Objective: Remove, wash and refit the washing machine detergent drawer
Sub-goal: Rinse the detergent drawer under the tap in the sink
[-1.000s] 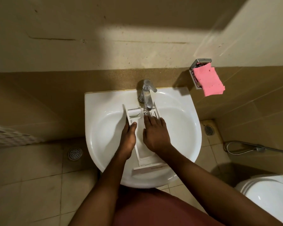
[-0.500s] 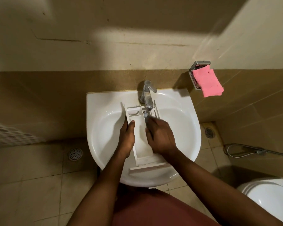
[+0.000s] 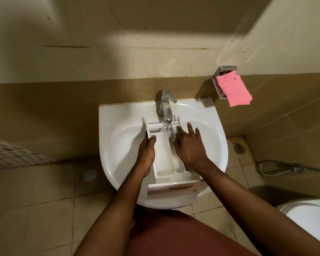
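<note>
The white detergent drawer (image 3: pixel 163 159) lies lengthwise in the white sink (image 3: pixel 118 145), its front panel toward me and its far end under the chrome tap (image 3: pixel 165 106). Water runs from the tap into the drawer's far compartments. My left hand (image 3: pixel 146 154) grips the drawer's left wall, thumb on the rim. My right hand (image 3: pixel 187 145) lies flat over the right compartments, fingers spread and straight, rubbing inside near the water stream.
A pink sponge (image 3: pixel 234 90) sits in a chrome wall holder right of the sink. A toilet (image 3: pixel 310 215) stands at the lower right, a hose (image 3: pixel 277 168) beside it. Floor drains (image 3: pixel 88 174) lie in the tiled floor. A mesh basket (image 3: pixel 11 154) is at the left.
My right hand has slid toward the far right end of the drawer and spread its fingers. The left hand keeps its hold on the left wall.
</note>
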